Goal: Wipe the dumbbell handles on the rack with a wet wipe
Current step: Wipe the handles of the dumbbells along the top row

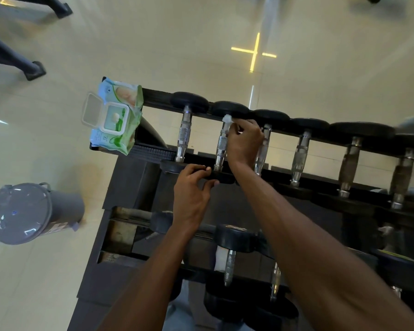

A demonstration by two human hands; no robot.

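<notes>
Head view shows your right hand [245, 142] pinching the wet wipe [227, 119] against the far end of the second dumbbell handle [221, 145] on the top rack [153, 94], while your left hand [191, 189] grips that dumbbell's near head [215, 176]. Wiping is in hand; next, draw the wipe toward you along the knurling. Note the open wipes pack [115, 119] at the rack's end, the lidded bin [31, 212] on the floor, and the close neighbouring handle [262, 149].

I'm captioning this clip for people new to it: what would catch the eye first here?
Two bare arms reach over a black dumbbell rack: the right hand presses a white wet wipe to the far end of the second chrome handle, and the left hand holds that dumbbell's near head. An open wipes pack sits on the rack's left end.
</notes>
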